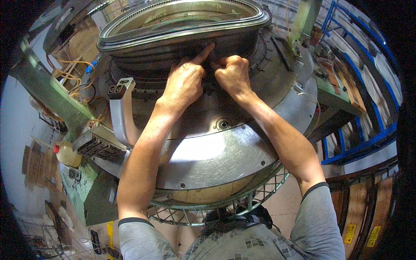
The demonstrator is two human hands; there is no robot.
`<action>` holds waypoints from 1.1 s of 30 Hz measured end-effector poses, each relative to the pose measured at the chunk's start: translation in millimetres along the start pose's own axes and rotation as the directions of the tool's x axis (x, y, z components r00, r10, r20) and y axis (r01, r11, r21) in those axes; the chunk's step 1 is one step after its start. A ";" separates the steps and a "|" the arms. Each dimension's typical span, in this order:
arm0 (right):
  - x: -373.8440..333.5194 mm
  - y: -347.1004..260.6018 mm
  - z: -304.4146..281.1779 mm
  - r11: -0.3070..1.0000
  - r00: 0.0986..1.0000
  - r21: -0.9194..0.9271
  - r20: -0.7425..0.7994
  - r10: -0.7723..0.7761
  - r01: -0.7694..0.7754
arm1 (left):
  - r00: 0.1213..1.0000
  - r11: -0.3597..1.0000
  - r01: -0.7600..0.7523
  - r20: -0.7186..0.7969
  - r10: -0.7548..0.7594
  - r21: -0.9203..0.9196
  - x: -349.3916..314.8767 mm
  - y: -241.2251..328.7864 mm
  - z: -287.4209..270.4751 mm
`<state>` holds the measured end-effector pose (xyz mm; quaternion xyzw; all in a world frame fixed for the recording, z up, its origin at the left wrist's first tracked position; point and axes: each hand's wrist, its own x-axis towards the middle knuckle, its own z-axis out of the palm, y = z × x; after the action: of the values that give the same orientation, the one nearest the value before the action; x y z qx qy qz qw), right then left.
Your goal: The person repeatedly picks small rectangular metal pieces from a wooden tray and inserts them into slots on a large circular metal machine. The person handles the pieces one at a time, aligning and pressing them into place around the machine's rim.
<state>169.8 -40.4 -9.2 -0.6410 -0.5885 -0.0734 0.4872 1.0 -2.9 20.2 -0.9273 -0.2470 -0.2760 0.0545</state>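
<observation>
A large round machine stands before me, with a dark cylinder wall [151, 58] under a shiny metal rim [182, 34]. My left hand [185, 80] reaches to the wall's front. Its index finger is stretched out with the tip at the dark surface, while the other fingers bend underneath. Just right of it, my right hand [234, 76] is closed, knuckles up, close against the lower part of the wall. Whatever its fingers pinch, if anything, is hidden behind the hand. Below both hands lies a polished metal ring plate [203, 156] with a round fitting [223, 125] in it.
An upright metal bracket [122, 104] rises left of my left forearm. Green machine legs [54, 86] stand at either side, with orange cables [71, 80] on the left. A yellowish jug [69, 154] sits at the lower left. Blue racking [359, 147] holds white material at right.
</observation>
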 end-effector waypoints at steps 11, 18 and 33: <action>0.7 2.0 10.4 0.973 0.991 0.194 0.066 0.115 -0.126 | 0.995 0.982 0.026 0.086 -0.043 0.188 -6.9 -13.4 -13.0; -3.1 5.8 10.5 0.911 0.957 0.332 0.235 0.171 -0.245 | 0.997 0.989 -0.001 0.080 -0.012 0.150 -4.7 -19.9 -0.8; -32.8 21.2 28.0 0.946 0.997 0.314 0.015 0.081 -0.082 | 0.972 0.975 -0.006 0.229 -0.046 0.222 0.2 -18.5 -12.8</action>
<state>164.2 -39.4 -56.9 -0.5791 -0.5662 0.0418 0.5851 -14.1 10.3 30.4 -0.9387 -0.2905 -0.1369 0.1251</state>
